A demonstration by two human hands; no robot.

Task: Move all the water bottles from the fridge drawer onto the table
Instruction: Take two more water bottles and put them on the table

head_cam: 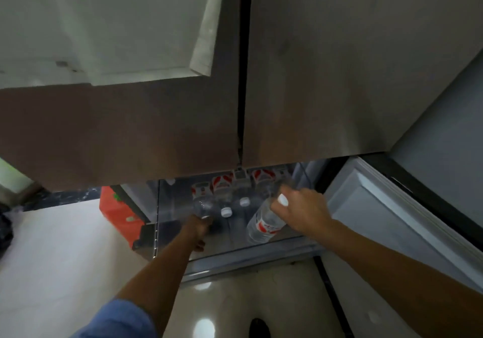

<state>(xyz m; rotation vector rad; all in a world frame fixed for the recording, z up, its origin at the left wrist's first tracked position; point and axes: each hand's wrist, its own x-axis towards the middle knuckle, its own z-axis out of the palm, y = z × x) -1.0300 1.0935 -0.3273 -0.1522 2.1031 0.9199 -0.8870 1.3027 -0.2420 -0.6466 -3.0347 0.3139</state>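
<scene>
Water bottles (226, 211) with white caps and red labels stand packed in the far part of the open fridge drawer (235, 258), under the shut upper doors (156, 128). Your right hand (298, 209) grasps the tilted bottle (262, 226) by its neck, and the white cap shows between your fingers. Its body slants down and to the left of the hand, over the near right part of the drawer. Your left hand (201, 229) is down in the near left part, fingers curled about the end of a second bottle (201, 204). That one juts away from the hand toward the standing ones, though blur hides how the fingers lie. An orange-red object (117, 212) stands just left of the drawer.
</scene>
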